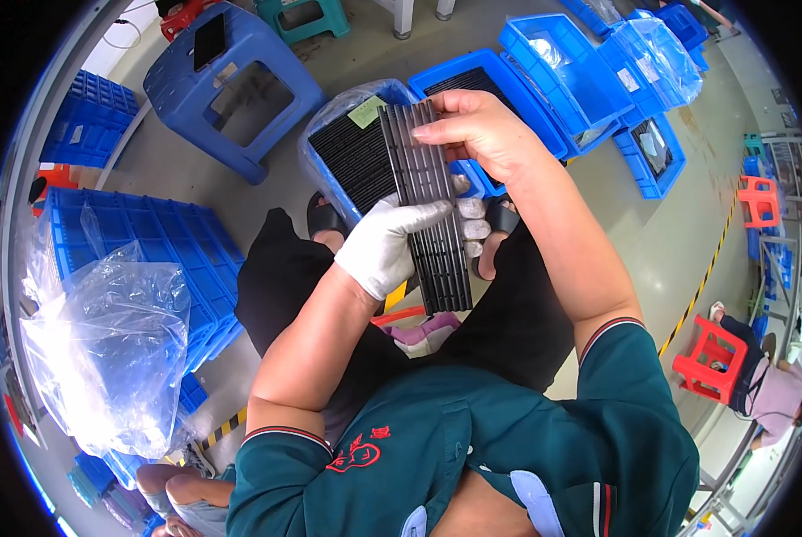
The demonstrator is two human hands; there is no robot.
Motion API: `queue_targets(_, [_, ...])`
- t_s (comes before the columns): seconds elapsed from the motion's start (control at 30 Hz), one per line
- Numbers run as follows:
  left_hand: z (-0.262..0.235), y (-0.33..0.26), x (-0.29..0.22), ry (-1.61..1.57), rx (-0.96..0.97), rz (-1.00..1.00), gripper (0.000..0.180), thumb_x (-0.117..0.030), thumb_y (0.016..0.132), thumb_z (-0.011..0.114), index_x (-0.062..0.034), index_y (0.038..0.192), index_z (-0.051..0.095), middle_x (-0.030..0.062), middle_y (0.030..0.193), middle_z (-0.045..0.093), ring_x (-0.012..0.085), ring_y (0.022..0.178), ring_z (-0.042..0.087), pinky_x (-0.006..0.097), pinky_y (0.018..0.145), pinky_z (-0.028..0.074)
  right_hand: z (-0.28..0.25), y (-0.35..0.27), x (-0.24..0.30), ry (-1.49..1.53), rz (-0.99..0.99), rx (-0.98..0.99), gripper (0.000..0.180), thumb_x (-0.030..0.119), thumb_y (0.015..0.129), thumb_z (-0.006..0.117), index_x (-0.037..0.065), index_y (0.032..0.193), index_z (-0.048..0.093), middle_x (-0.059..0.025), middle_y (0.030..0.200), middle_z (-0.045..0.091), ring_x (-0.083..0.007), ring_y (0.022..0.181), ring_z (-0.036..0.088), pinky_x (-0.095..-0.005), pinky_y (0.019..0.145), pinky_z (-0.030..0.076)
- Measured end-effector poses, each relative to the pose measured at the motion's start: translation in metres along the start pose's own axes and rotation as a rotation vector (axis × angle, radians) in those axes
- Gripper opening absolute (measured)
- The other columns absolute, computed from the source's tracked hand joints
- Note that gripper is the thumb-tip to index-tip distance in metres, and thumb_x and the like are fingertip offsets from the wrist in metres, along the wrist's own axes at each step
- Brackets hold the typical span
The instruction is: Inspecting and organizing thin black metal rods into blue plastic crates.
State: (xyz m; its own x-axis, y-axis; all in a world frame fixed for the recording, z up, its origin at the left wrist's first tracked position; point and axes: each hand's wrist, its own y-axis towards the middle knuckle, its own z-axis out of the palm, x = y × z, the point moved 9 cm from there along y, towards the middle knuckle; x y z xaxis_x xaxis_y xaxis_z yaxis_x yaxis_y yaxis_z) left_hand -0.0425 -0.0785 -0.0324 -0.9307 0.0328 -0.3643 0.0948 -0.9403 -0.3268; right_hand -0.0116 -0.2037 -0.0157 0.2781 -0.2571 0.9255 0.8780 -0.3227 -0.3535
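Note:
In front of me, a flat row of slim black rods [429, 233] stands nearly upright, slightly tilted. My left hand [378, 246], in a white glove, is closed around its lower half, thumb across the front and fingertips showing past the right edge. My bare right hand [486, 134] pinches the upper end between thumb and fingers. Just behind the rods sits a plastic-lined blue bin [316, 148] filled with similar black rods [352, 166]. A yellow-green note [366, 112] lies on them.
Beyond my right hand are a blue crate [544, 125] with black pieces and stacked blue bins [562, 67]. A blue stool [262, 76] carrying a phone [210, 40] is at far left. Blue crates [141, 224] under clear plastic [114, 331] stand left. Another person [768, 385] is at right.

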Motion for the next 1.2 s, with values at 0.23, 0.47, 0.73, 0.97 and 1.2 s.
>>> queue_targets(0.23, [-0.002, 0.001, -0.001, 0.046, -0.013, 0.002, 0.039, -0.002, 0.086, 0.061, -0.0003, 0.124, 0.052, 0.0158, 0.112, 0.063, 0.0310, 0.101, 0.064, 0.046, 0.090, 0.054, 0.002, -0.001, 0.003, 0.001, -0.012, 0.000, 0.026, 0.011, 0.079, 0.073, 0.004, 0.103, 0.067, -0.0053, 0.089, 0.070, -0.0140, 0.080, 0.066, -0.0283, 0.073, 0.052])
queue_targets(0.47, [-0.003, 0.001, -0.006, -0.018, -0.022, 0.027, 0.040, 0.000, 0.085, 0.062, -0.0009, 0.124, 0.053, 0.0163, 0.113, 0.063, 0.0310, 0.101, 0.065, 0.046, 0.088, 0.054, -0.013, -0.006, 0.027, 0.038, -0.230, -0.071, 0.028, 0.015, 0.092, 0.061, -0.003, 0.114, 0.061, -0.0100, 0.093, 0.068, -0.0183, 0.085, 0.065, -0.0312, 0.081, 0.052])
queue_targets(0.73, [-0.011, -0.005, -0.026, -0.066, -0.080, 0.175, 0.035, 0.003, 0.085, 0.061, 0.0035, 0.119, 0.054, 0.0197, 0.103, 0.064, 0.0330, 0.095, 0.066, 0.045, 0.084, 0.056, -0.003, -0.041, 0.045, -0.112, -0.391, -0.085, 0.015, 0.014, 0.090, 0.065, 0.004, 0.099, 0.072, 0.0016, 0.074, 0.059, -0.0053, 0.064, 0.050, -0.0195, 0.056, 0.039])
queue_targets(0.97, [-0.010, -0.008, -0.029, -0.071, -0.142, 0.156, 0.027, 0.004, 0.085, 0.060, 0.0050, 0.112, 0.058, 0.0175, 0.096, 0.066, 0.0313, 0.090, 0.068, 0.043, 0.081, 0.057, 0.008, -0.043, 0.041, -0.236, -0.513, -0.117, 0.013, 0.011, 0.087, 0.069, 0.003, 0.097, 0.073, -0.0008, 0.083, 0.064, -0.0068, 0.069, 0.056, -0.0207, 0.062, 0.045])
queue_targets(1.2, [-0.009, -0.009, -0.032, -0.072, -0.127, 0.178, 0.026, 0.004, 0.084, 0.060, 0.0050, 0.110, 0.058, 0.0174, 0.096, 0.066, 0.0304, 0.087, 0.068, 0.042, 0.079, 0.058, 0.011, -0.044, 0.043, -0.321, -0.556, -0.124, 0.012, 0.005, 0.088, 0.065, 0.002, 0.097, 0.071, -0.0026, 0.085, 0.062, -0.0083, 0.072, 0.056, -0.0215, 0.065, 0.047])
